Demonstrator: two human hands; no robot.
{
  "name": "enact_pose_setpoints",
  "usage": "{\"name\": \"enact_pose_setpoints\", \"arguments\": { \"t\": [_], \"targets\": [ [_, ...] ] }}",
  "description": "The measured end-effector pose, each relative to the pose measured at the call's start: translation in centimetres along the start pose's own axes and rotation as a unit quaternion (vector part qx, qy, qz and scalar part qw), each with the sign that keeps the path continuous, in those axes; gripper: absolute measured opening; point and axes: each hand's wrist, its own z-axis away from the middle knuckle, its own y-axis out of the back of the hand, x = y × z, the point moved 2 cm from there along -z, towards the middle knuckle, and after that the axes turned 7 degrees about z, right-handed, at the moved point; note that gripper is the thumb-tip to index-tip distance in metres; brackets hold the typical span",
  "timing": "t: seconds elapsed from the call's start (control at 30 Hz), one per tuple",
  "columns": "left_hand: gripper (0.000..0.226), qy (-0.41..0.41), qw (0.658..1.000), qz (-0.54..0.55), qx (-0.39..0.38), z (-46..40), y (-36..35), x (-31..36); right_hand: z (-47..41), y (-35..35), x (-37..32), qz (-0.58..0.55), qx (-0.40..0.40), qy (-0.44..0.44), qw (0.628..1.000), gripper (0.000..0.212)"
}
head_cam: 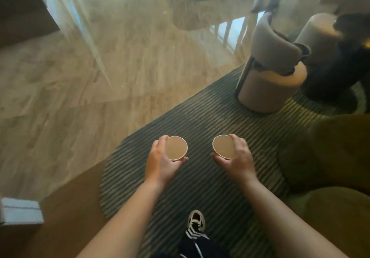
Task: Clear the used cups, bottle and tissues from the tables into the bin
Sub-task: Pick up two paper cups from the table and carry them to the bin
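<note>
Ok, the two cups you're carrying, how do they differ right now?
The left cup sits in the left hand, whose fingers wrap its left side; the right cup sits in the right hand, wrapped from its right side. The left cup's mouth faces the camera nearly square and looks round; the right cup's looks slightly more oval, so it seems tilted. Both are tan paper cups of like size, held over the striped rug.

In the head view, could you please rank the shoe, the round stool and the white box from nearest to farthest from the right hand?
From the right hand, which holds a paper cup:
1. Shoe, below it, by the bottom edge.
2. Round stool, up and to the right, on the striped rug.
3. White box, far left.
</note>
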Motion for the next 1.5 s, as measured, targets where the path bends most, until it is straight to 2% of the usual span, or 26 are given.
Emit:
{"name": "enact_pose_setpoints", "arguments": {
  "t": [0.2, 0.4, 0.6, 0.8, 1.2, 1.5],
  "targets": [
    [0.083, -0.008, 1.000, 0.009, -0.008, -15.1, -1.5, 2.6, -14.2, -0.3, -3.0, -0.008, 0.008, -0.008, 1.000, 0.088],
    [0.084, -0.020, 1.000, -0.001, -0.010, -32.2, -1.8, 2.0, -28.9, -3.5, -6.2, -0.007, 0.007, -0.023, 1.000, 0.087],
    [0.088, -0.054, 0.996, 0.000, -0.065, -51.5, -1.0, 2.5, -44.8, -6.4, -11.8, -0.024, 0.048, -0.064, 0.997, 0.085],
    [0.084, -0.082, 0.993, -0.001, -0.089, -66.4, -1.4, 4.6, -58.0, -6.9, -16.1, -0.037, 0.079, -0.093, 0.992, 0.081],
    [0.084, -0.125, 0.980, -0.020, -0.154, -90.7, -12.6, 10.3, -83.3, -3.9, -10.2, -0.027, 0.144, -0.158, 0.976, 0.080],
    [0.084, -0.167, 0.965, -0.033, -0.198, -109.9, -24.2, 21.4, -104.2, 3.6, -5.7, -0.038, 0.157, -0.178, 0.971, 0.083]
  ]
}}
